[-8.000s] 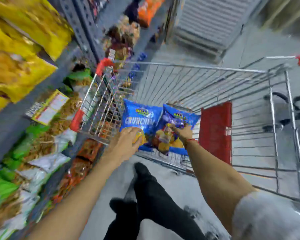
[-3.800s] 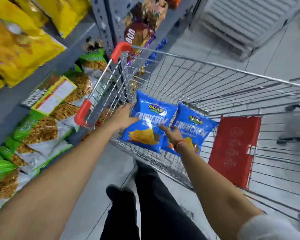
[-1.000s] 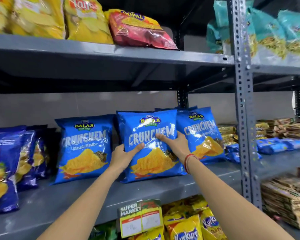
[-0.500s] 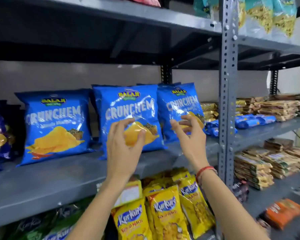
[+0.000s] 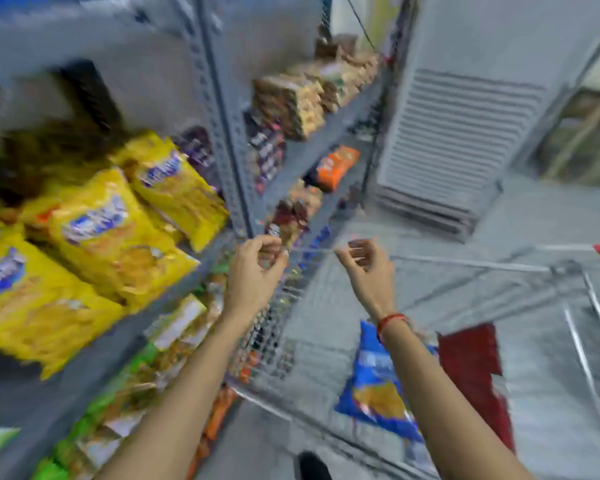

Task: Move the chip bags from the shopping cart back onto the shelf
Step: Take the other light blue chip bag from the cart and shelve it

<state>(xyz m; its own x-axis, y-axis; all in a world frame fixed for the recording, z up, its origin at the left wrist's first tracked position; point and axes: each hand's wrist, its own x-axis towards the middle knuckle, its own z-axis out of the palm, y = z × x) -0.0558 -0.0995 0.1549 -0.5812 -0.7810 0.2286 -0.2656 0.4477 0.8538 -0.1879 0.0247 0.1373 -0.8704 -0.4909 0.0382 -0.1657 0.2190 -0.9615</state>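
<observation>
The picture is blurred by motion. A blue chip bag [image 5: 378, 386] lies inside the wire shopping cart [image 5: 465, 278], partly hidden behind my right forearm. My left hand [image 5: 253, 271] hovers above the cart's left rim with its fingers loosely curled and nothing in them. My right hand [image 5: 368, 268] is held over the cart's basket, fingers half curled and empty, a red thread around its wrist. The grey metal shelf [image 5: 84, 362] runs along the left side. The blue bags standing on it are out of view.
Yellow snack bags [image 5: 118, 237] fill the shelf at left, green packs [image 5: 94, 420] lie below them. Brown and orange packets [image 5: 336, 164] sit on farther shelves. The cart's red child-seat flap [image 5: 471, 372] stands right of the blue bag. A grey louvred panel [image 5: 458, 143] stands beyond.
My view has swung down and right from the blue bags on the shelf to the cart. Both hands have left the shelf and now hang empty over the cart.
</observation>
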